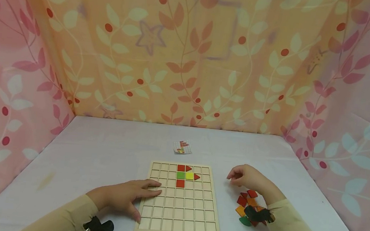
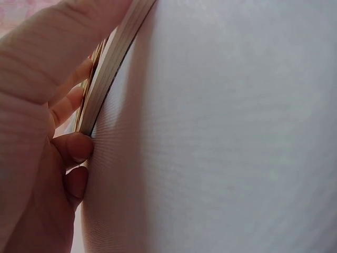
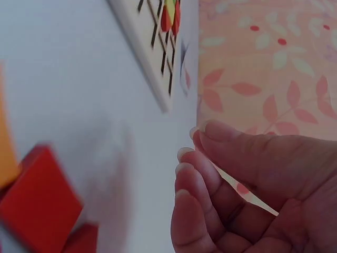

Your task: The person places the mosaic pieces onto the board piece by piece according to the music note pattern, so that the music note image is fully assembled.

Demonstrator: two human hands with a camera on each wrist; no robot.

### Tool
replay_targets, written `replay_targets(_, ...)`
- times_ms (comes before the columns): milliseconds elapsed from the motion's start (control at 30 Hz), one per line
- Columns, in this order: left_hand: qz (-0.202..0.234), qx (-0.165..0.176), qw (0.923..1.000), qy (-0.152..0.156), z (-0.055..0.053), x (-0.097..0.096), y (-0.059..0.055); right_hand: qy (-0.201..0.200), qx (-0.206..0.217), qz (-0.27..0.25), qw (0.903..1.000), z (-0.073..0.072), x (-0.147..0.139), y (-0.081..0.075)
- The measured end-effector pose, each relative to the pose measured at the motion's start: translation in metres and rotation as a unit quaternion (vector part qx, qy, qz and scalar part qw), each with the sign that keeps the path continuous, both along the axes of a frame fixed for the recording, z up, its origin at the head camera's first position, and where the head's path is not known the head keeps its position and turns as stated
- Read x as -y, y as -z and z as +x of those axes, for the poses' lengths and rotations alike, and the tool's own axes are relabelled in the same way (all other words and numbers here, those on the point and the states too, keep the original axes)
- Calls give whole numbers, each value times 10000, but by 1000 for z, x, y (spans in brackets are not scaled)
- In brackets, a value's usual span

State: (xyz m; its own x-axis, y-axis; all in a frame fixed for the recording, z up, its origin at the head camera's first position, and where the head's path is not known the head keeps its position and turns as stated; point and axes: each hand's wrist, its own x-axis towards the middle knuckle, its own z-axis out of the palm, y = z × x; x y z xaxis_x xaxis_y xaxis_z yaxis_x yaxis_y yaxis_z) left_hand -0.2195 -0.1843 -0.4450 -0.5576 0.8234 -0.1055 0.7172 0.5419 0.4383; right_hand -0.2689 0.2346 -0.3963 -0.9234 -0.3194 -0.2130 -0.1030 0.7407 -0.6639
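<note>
A wooden grid board (image 1: 178,213) lies flat on the white table. Near its top sit red squares (image 1: 180,183), a green square (image 1: 181,175), a yellow square (image 1: 189,176) and two red triangles (image 1: 197,177). My left hand (image 1: 120,196) rests at the board's left side, fingertips over the edge and thumb lower down beside it. To the right of the board, my right hand (image 1: 250,179) hovers with loosely bent fingers. In the right wrist view, its thumb and index tips (image 3: 218,132) come together with no piece visible between them.
Below my right wrist is a loose pile of pieces, with red (image 1: 252,193), orange (image 1: 240,210) and green (image 1: 245,220) ones showing. A small pattern card (image 1: 182,147) lies behind the board. Patterned curtains (image 1: 183,56) stand round the table's back and sides.
</note>
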Motion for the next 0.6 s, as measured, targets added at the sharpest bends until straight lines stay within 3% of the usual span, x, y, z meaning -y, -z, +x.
replay_targets(133, 11, 28, 10000, -19, 0, 0, -1, 350, 299, 166, 9988, 9, -13, 3)
replay_targets(233, 6, 47, 10000, -23, 0, 0, -1, 376, 416, 315, 9979, 14, -20, 8)
replay_targets(367, 29, 16, 10000, 2, 1, 0, -1, 154, 270, 444, 9985, 18, -32, 15)
replay_targets(600, 38, -9, 10000, 11, 1, 0, -3, 490, 541, 696, 9949, 29, -44, 13)
